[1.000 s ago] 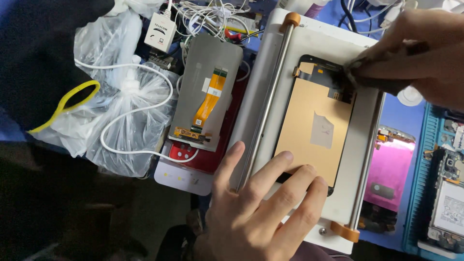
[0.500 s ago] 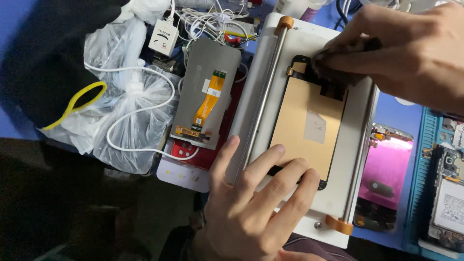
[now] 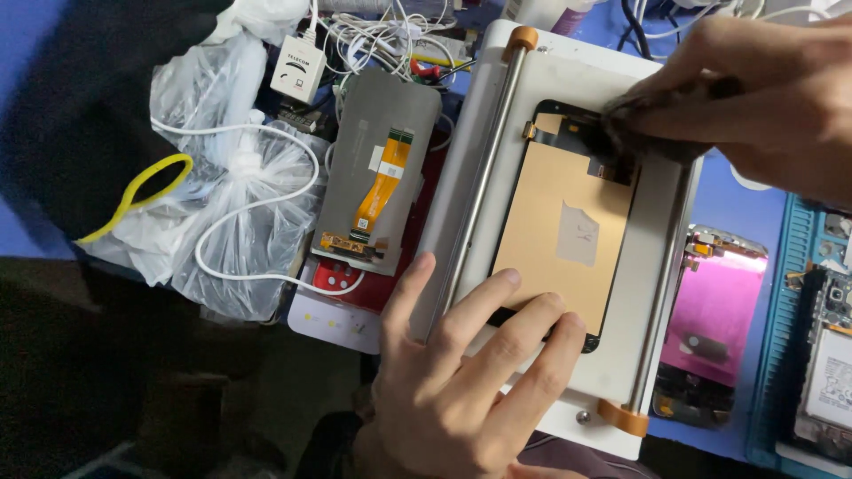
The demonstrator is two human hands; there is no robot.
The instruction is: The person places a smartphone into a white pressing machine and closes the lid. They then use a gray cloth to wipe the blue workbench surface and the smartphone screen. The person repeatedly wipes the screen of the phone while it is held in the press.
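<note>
Right hand (image 3: 754,98) hiding screen's (image 3: 559,235) top corner

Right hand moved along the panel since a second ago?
No. The right hand stays at the panel's top corner, between the white plate's rails; only the camera shifted.

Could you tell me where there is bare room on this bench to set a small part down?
Little. A bare blue strip lies between the white machine and the teal tray, above the pink phone. Left of the machine it is crowded: grey screen panel, plastic bags, white cables. Both hands, left and right, cover the gold screen.
</note>
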